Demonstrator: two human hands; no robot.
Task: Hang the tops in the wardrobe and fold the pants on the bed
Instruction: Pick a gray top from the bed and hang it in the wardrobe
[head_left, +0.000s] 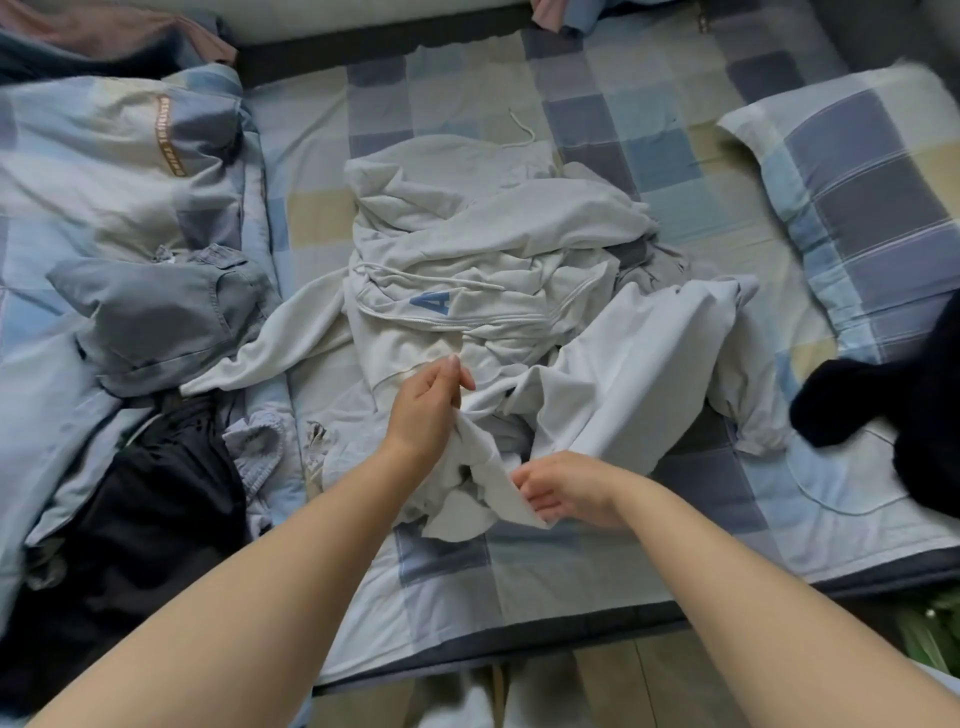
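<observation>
From where I sit, both hands are in the white heap at the near middle of the bed (571, 561). My left hand (431, 402) has its fingers curled down onto a fold of the white garment (623, 384), thumb and forefinger pinched together above it. My right hand (563, 488) is lower and nearer to me, fingers bunched round the same garment's loose edge — so 2 grips on 1 piece, close together.

The relation I'd steer by: the bulk of that garment runs away from both grips, up and to the right toward the checked pillow (857, 182), and it overlaps the white hoodie (467, 260) with the blue letter, which lies beyond my left hand. Whether it is a top or pants I cannot tell from here.

My judgement is that the next pull should come toward me and upward, drawing the long run of cloth off the hoodie. The hoodie's drawcord could snag — I'd watch for that. The right hand is nearer the free edge, so it should lead.
</observation>
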